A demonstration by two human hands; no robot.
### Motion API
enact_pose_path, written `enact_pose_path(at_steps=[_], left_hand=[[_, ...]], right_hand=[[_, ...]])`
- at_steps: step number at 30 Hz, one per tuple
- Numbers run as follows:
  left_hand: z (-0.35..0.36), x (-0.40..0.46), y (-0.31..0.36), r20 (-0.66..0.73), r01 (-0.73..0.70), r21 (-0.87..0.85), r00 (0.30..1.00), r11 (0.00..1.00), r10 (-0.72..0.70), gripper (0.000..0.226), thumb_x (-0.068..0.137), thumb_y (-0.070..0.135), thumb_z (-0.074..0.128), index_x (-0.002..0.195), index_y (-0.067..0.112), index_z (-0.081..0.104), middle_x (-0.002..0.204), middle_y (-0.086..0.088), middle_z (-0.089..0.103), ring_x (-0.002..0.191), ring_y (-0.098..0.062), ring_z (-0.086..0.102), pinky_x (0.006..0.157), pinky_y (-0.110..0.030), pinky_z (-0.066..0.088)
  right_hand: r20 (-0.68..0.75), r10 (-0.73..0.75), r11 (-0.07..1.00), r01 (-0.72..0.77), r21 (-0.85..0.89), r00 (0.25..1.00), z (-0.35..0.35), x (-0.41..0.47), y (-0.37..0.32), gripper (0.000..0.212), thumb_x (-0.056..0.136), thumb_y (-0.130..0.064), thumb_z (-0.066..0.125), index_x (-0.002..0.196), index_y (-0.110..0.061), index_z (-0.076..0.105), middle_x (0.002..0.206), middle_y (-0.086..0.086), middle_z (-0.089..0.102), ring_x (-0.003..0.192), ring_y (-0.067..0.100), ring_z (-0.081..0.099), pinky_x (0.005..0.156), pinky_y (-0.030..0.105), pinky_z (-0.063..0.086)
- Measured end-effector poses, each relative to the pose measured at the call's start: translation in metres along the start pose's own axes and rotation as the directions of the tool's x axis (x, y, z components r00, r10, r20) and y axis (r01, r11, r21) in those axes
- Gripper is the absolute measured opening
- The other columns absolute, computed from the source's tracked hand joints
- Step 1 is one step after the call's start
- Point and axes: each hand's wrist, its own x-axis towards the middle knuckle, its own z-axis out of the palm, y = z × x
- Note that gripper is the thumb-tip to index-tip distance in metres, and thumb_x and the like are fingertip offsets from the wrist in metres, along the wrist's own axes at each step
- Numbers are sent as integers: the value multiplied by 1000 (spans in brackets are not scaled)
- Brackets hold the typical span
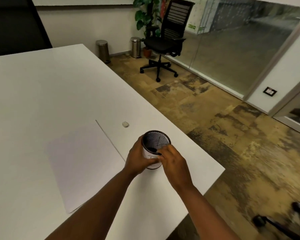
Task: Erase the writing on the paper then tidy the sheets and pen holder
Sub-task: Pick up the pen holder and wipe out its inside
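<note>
A black mesh pen holder (pixel 156 140) with a white band around its lower part stands upright on the white table (pixel 42 87) near the right edge. My left hand (pixel 137 159) wraps around its left side. My right hand (pixel 171 161) touches its near rim and front, with something small and dark at the fingertips that I cannot identify. White sheets of paper (pixel 81 163) lie flat to the left of the holder, and no writing shows on them. A small white eraser (pixel 125 124) lies on the table beyond the holder.
The table's right edge runs diagonally close to the holder. On the brown floor beyond stand a black office chair (pixel 166 40), two steel bins (pixel 103 50) and a potted plant (pixel 146 16). A glass wall closes the right side.
</note>
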Motion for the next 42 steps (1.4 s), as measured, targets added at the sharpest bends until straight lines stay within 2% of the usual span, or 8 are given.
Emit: enact_pose_path(at_steps=[3, 7, 11, 16, 22, 29, 36, 42], left_hand=[[13, -7, 4, -40, -43, 1, 998, 999, 43, 86, 42, 56, 75, 121, 38, 42, 118, 19, 55, 114, -9, 54, 98, -39, 47], [35, -20, 23, -8, -77, 13, 997, 997, 77, 92, 40, 57, 75, 124, 36, 42, 122, 19, 54, 113, -7, 53, 95, -35, 49], [70, -34, 36, 71, -175, 39, 983, 984, 172, 84, 48, 55, 74, 123, 39, 39, 122, 20, 51, 113, -4, 51, 91, -25, 47], [103, -44, 47, 129, -218, -4, 968, 976, 217, 67, 57, 42, 74, 111, 53, 36, 116, 25, 50, 110, -1, 53, 89, -25, 50], [119, -35, 35, 368, -263, 117, 907, 958, 205, 95, 61, 58, 75, 139, 38, 25, 146, 11, 37, 133, -6, 37, 107, -30, 37], [106, -23, 3, 163, -119, 316, 984, 941, 70, 77, 81, 52, 28, 147, 14, 20, 156, -6, 21, 146, -20, 14, 118, -33, 9], [92, -8, -39, 278, -118, 730, 951, 673, -134, 76, 92, 55, 6, 146, 6, -13, 156, -10, -19, 145, -21, -17, 117, -38, -12], [117, -10, -45, 515, -418, 682, 857, 600, 11, 105, 50, 74, -41, 135, 14, -26, 143, 0, -32, 134, -13, -28, 111, -32, -19]], right_hand=[[-128, 16, 999, -9, 52, 992, -16, -17, 2, 32, 81, -24, 58, 112, -17, 58, 110, 4, 59, 93, 15, 61, 77, 22, 51], [-199, 316, 931, -262, 255, 928, -31, -34, 12, 97, 57, -59, 72, 137, -28, 26, 136, 5, 40, 121, 18, 44, 96, 32, 45], [-181, 462, 849, -374, 374, 868, -43, -47, 22, 115, 43, -55, 74, 140, -27, 18, 140, -1, 37, 128, 13, 36, 105, 36, 37], [-218, 543, 799, -419, 432, 811, -57, -63, 45, 112, 36, -56, 81, 133, -22, 35, 131, 3, 52, 121, 16, 49, 101, 36, 45], [-441, 567, 815, -397, 421, 696, -83, -88, 72, 101, 41, -54, 76, 126, -11, 43, 124, 10, 56, 113, 20, 53, 91, 30, 46], [-582, 652, 754, -500, 426, 486, -84, -144, 115, 96, 43, -56, 73, 122, -12, 43, 122, 17, 53, 112, 22, 49, 93, 36, 44], [-479, 743, 647, -684, 337, 467, -40, -192, 144, 92, 41, -19, 91, 120, -4, 46, 119, 21, 54, 112, 36, 52, 97, 47, 45], [-434, 748, 651, -683, 331, 503, -17, -199, 143, 92, 41, -19, 91, 120, -3, 47, 118, 20, 56, 111, 34, 52, 95, 36, 41]])
